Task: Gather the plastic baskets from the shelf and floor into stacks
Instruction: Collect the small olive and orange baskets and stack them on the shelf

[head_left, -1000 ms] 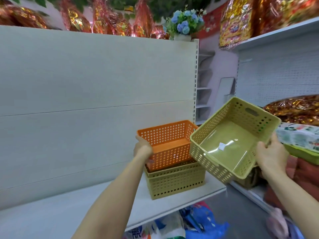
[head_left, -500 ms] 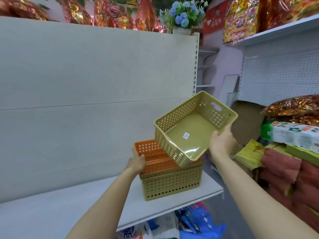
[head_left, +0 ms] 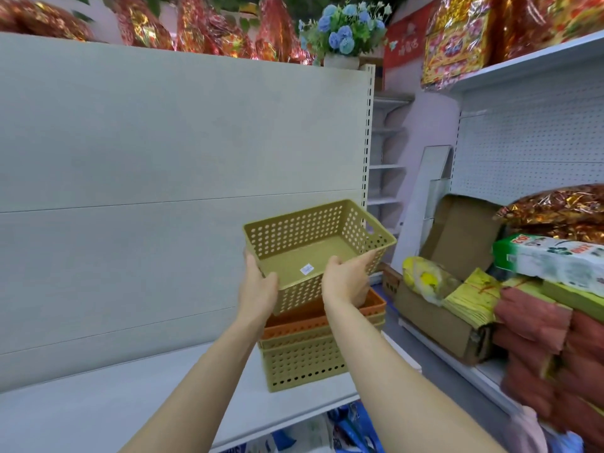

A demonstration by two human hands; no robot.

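Since half a second ago, the green basket [head_left: 318, 253] has come down from its tilt at the right and now sits nearly level, directly over the stack, and the left hand [head_left: 258, 289] has left the orange basket [head_left: 369, 307] to take hold of the green one.

Both hands now hold the green basket by its near rim. The left hand grips the near left corner, thumb hooked over the rim and the other fingers hidden beneath. The right hand [head_left: 348, 281] grips the near right part of the rim, fingers curled around the edge and wall. A small white sticker [head_left: 306, 269] lies on the basket's floor.

The held basket's bottom dips into the orange basket, which is nested in a lower basket [head_left: 304, 366] of the same green. That stack stands on the white shelf [head_left: 98, 410], near its right end, close to the pale back panel [head_left: 163, 158].

To the right, across a narrow aisle, another shelf carries a cardboard box [head_left: 438, 322], yellow paper bundles [head_left: 470, 294] and red packs [head_left: 536, 325]. Along the top sit red-and-gold foil packages [head_left: 209, 31] and a pot of blue flowers [head_left: 343, 31]. Blue bags [head_left: 356, 429] show below the white shelf.
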